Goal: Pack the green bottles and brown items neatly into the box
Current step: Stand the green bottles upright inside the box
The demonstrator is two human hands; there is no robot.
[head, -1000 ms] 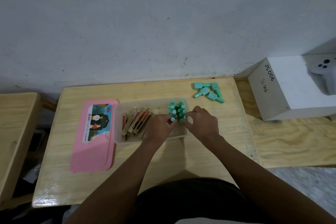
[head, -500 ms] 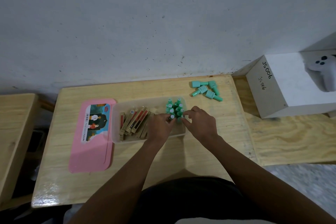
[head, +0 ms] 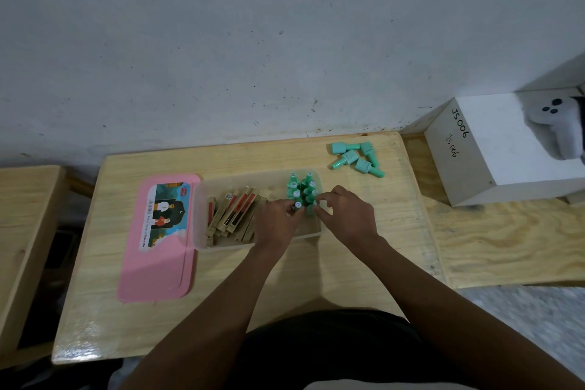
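A clear plastic box [head: 202, 244] sits mid-table. Its left half holds several brown flat items [head: 234, 212] leaning in a row. Its right half holds several green bottles [head: 300, 188] standing upright with caps up. My left hand [head: 275, 222] pinches the cap of the nearest left bottle [head: 298, 205]. My right hand [head: 346, 215] pinches the nearest right bottle [head: 311, 207], mostly hidden under its fingers. Several more green bottles [head: 356, 158] lie loose on the table behind and to the right of the box.
The box's pink lid [head: 155, 263] lies flat to the left of the box. A white box [head: 493, 152] marked JS006 with a white controller [head: 557, 123] on it stands at the right. A second wooden surface [head: 22, 231] adjoins on the left.
Both hands have stayed at the near end of the upright bottles with only small finger shifts. The view has tilted slightly; no object has visibly moved.
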